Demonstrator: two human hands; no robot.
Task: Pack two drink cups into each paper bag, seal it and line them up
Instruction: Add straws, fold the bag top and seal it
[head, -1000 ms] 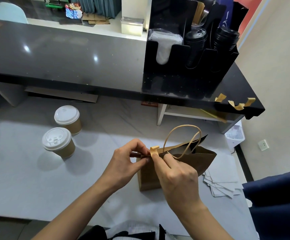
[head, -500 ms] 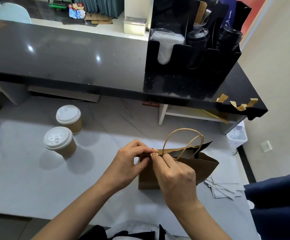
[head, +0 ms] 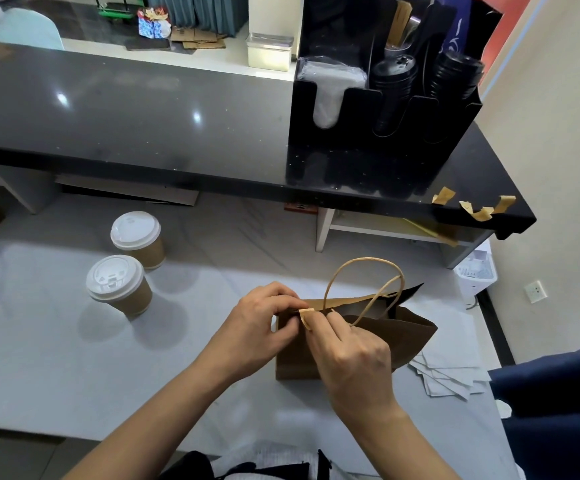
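Sealing looks to be the step in hand: both hands work at the near-left corner of the brown paper bag [head: 409,336], which stands on the pale tabletop [head: 39,341] just in front of the person. The left hand [head: 257,329] is closed in a pinch on the bag's top edge at that corner, holding the two sides together. The right hand [head: 349,356] has thumb and forefinger closed on a short strip of tan tape [head: 305,315], which curls over the pinched rim; how much of it is already stuck down cannot be told. Further right the mouth of the bag gapes open, dark inside, with the twisted paper handles [head: 361,282] looping up above it; whether cups are in it is hidden. Two lidded drink cups [head: 122,284] stand on the tabletop well to the left, apart from the bag. More tape pieces [head: 475,209] hang from the edge of the dark upper counter [head: 143,116], back right. My judgement is that the next move calls for pressing the strip flat over both sides of the rim while the left pinch keeps them aligned, then closing the gaping right part, likely with another strip.
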